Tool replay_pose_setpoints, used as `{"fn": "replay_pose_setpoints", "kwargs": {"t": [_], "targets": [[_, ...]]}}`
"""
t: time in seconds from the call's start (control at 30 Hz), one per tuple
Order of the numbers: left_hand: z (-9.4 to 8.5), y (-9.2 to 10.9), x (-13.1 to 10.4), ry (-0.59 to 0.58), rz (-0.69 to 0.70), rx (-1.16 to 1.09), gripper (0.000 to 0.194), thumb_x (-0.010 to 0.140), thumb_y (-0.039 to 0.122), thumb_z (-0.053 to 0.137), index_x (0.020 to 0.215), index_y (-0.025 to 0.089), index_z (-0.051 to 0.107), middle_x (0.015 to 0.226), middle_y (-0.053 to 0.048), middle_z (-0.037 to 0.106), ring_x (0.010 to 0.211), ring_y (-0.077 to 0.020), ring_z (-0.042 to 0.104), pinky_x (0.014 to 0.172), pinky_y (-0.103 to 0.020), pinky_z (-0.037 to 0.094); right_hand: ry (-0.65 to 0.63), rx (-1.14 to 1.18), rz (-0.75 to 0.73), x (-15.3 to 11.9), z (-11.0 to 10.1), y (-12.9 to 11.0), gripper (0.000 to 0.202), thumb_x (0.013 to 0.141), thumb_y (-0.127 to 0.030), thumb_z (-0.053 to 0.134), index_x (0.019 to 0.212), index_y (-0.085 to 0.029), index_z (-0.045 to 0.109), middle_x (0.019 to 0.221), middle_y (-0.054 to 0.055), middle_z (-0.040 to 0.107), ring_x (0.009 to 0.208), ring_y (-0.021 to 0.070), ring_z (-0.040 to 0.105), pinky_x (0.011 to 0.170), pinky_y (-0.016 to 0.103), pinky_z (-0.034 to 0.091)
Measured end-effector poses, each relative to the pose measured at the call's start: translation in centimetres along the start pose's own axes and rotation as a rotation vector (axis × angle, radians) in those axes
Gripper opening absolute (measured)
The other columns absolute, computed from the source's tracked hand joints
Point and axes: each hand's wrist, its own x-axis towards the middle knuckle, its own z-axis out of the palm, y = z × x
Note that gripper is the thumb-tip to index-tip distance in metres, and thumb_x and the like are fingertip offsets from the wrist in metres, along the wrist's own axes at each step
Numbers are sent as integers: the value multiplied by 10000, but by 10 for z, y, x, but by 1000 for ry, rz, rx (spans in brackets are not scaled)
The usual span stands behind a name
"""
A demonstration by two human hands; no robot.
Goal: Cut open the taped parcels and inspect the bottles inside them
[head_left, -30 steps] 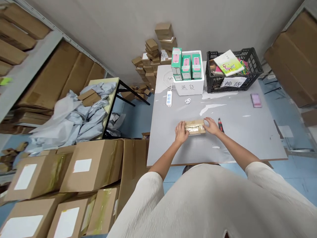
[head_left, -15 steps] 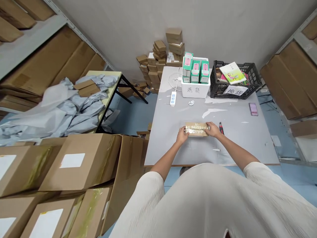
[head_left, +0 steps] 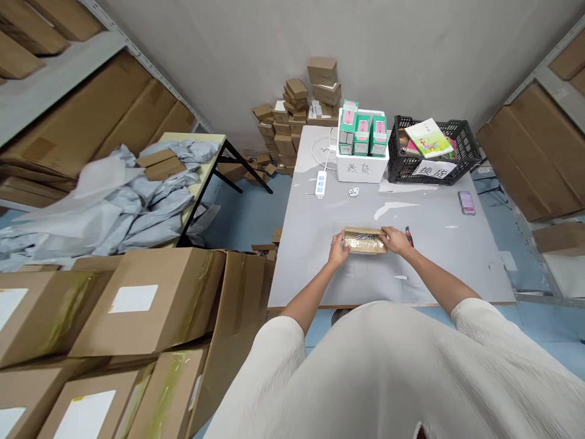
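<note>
Small taped carton lay at frame centre on desk, long axis left-right; left hand at left end, right hand at right end, fingers curled gripping it, equally near

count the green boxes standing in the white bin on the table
3 green boxes stand side by side in the white bin at the table's far edge: left, middle, right. More may be hidden behind or below them.
</note>
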Motion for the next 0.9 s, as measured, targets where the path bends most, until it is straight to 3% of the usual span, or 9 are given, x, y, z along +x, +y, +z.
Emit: {"fn": "replay_pose_setpoints", "kwargs": {"t": [0.1, 0.27, 0.4, 0.53, 0.67, 0.77, 0.9], "targets": [[0, 3, -1, -21, 39, 37, 627, 915, 148, 594, 1532, 251, 554, 1506, -130, 562, 1399, -264, 584, 1222, -435, 471, 33, 131, 119, 7, -3, 2, 413, 1109, -495, 401, 1350, -241, 619, 1273, 118, 768, 1089, 311, 715, 880, 382, 507], [-4, 5, -5, -48, 66, 79, 434, 915, 145, 595, 1333, 242, 661, 1520, -126, 558, 1447, -289, 550, 1241, -487, 455, 164, 226, 270, 27, -3, 4, 354, 1080, -464, 472, 1336, -225, 527, 1069, 109, 772, 912, 306, 693, 801, 379, 502], [-5, 7, -5, -52, 60, 100, 376, 908, 134, 598, 1266, 229, 664, 1496, -132, 563, 1431, -280, 554, 1232, -463, 459, 245, 161, 203, 39, 6, 6, 309, 1045, -311, 458, 1291, -223, 622, 1297, 154, 694, 1099, 324, 664, 877, 419, 540], [-7, 11, -4, -28, 65, 118, 349, 884, 117, 617, 1211, 233, 659, 1492, -127, 560, 1406, -300, 556, 1220, -492, 453, 166, 139, 100, 44, 20, 14, 414, 1031, -282, 455, 1347, -202, 710, 1505, 170, 580, 1321, 334, 596, 1060, 445, 531], [-13, 18, -9, 29, 100, 94, 262, 883, 152, 676, 1127, 241, 648, 1467, -115, 572, 1387, -312, 550, 1193, -499, 458, 42, 149, 24, 44, 29, 26, 471, 1023, -270, 433, 1381, -175, 723, 1475, 158, 643, 1377, 303, 585, 1193, 412, 456], [-18, 24, -16, 63, 134, 75, 30, 985, 265, 643, 1000, 243, 629, 1369, -102, 616, 1339, -287, 571, 1174, -472, 461, -15, 219, 9, 41, 27, 32, 470, 1038, -314, 409, 1406, -200, 677, 1417, 135, 711, 1295, 305, 651, 1142, 433, 493], [-23, 27, -25, 2, 167, 123, 114, 1002, 272, 623, 896, 235, 606, 1231, -93, 650, 1251, -267, 609, 1121, -430, 488, -67, 271, 84, 34, 22, 32, 526, 1010, -418, 500, 1487, -202, 547, 1347, 135, 742, 1191, 328, 705, 1011, 450, 555]]}}
